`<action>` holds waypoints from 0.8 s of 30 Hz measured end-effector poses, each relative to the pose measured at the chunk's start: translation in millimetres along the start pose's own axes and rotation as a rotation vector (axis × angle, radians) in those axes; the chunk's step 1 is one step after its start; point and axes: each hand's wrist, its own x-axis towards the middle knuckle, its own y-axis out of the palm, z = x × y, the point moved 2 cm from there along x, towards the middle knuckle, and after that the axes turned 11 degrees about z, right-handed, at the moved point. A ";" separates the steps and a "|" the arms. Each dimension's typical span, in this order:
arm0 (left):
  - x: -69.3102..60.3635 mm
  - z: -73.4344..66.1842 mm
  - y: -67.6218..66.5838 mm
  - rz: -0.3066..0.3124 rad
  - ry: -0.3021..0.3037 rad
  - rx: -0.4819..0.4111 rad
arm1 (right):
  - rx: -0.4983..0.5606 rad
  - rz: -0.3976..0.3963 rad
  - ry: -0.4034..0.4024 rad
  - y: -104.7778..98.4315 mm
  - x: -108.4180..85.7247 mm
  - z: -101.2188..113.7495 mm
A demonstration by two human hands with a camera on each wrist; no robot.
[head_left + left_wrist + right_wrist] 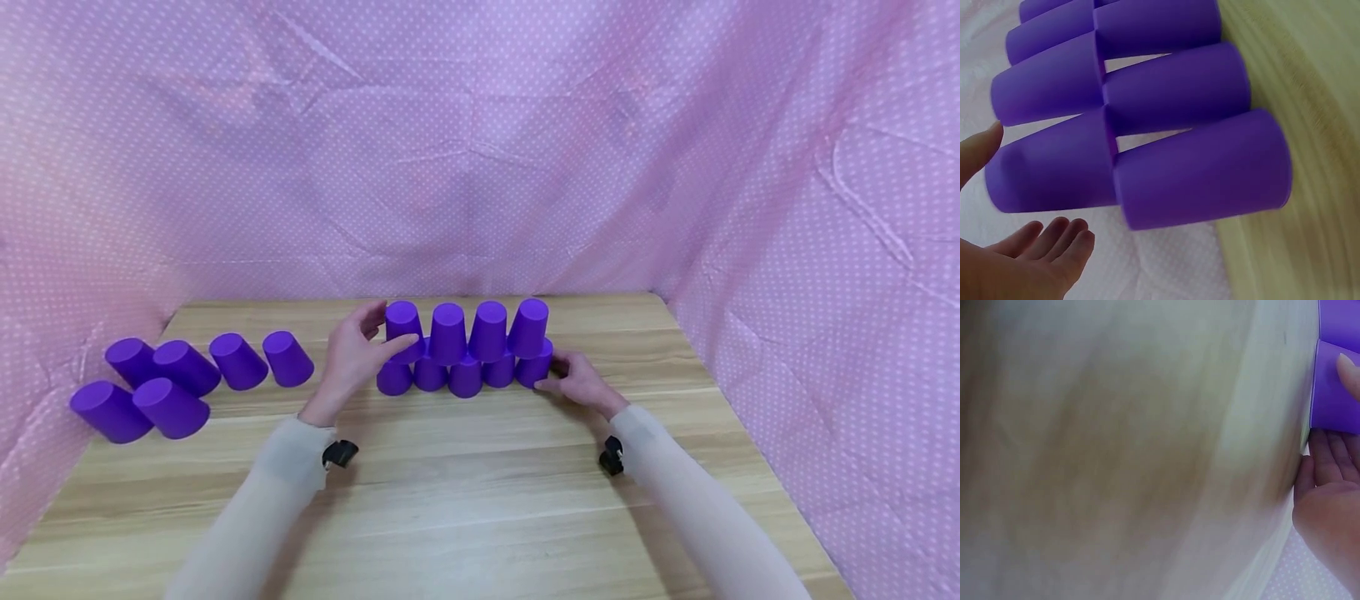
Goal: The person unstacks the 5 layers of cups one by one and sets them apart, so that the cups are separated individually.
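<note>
left hand (356, 352), spread, flanks inverted upper cup (402, 319); relaxed right hand (583, 383) touches lower cup (532, 368).

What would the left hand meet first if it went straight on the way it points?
Most likely the leftmost upper-row cup, right beside the left hand; depth is unclear, so whether they already touch is hard to tell.

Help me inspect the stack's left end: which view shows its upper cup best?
Left wrist: the upper cup appears large, its side uncovered. Head shows it smaller, the left hand partly covering it; right wrist omits it.
</note>
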 end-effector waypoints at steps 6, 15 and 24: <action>2.6 6.5 6.7 -0.033 -0.014 -0.041 | -0.016 -0.010 -0.003 -0.4 1.4 0.0; -5.7 10.6 5.9 -0.070 0.016 -0.080 | -0.002 -0.006 0.004 -0.3 0.2 -1.9; -32.2 12.2 -11.3 -0.114 -0.052 -0.068 | -0.004 -0.008 0.011 0.4 -1.1 -0.8</action>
